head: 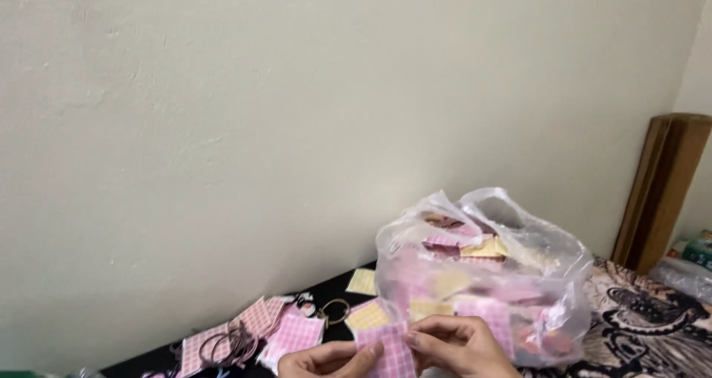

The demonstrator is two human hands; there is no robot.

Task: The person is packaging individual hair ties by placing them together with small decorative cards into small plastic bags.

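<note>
Pink checked paper square (pixel 389 352): pinched by left hand (pixel 326 361) and right hand (pixel 456 346), both grips clenched on it; clear plastic bag (pixel 482 274) behind. Best: pinch edges lightly, avoid creasing.

We hold a small square of pink-and-white checked fabric (pixel 391 352) at the bottom edge of the view, pinched between our left hand (pixel 330 362) and our right hand (pixel 456 346). It hangs roughly flat, facing us, its lower part cut off by the frame. The left fingertips grip its left edge and the right fingers fold over its upper right corner. The square sits just in front of a clear plastic bag stuffed with similar pink and yellow squares (pixel 482 274).
</note>
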